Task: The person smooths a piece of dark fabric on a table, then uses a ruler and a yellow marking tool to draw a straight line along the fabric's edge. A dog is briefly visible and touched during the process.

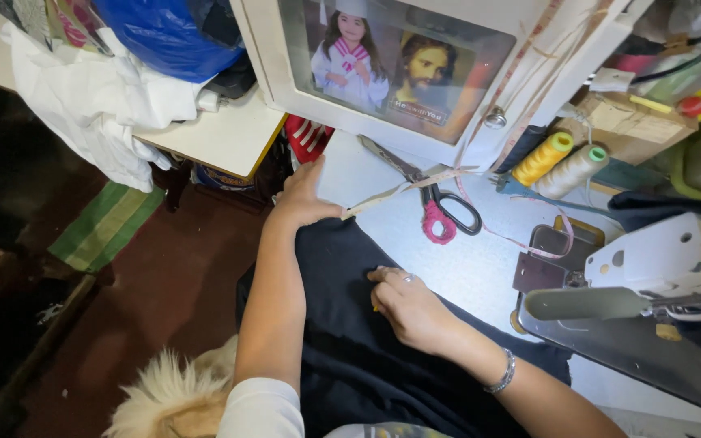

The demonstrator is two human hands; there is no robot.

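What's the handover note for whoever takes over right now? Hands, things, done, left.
Left hand: flat on the top edge of the black cloth, pinching one end of the tape measure, which runs along the table toward the scissors.
Right hand: pressed on the cloth, with something small and yellow, perhaps chalk, in its fingers.
Nearby: two thread cones and the sewing machine to the right.
Done: cloth spread out, tape laid against it.
Left: no marks visible on the cloth; scissors lie untouched; cloth is not under the machine.
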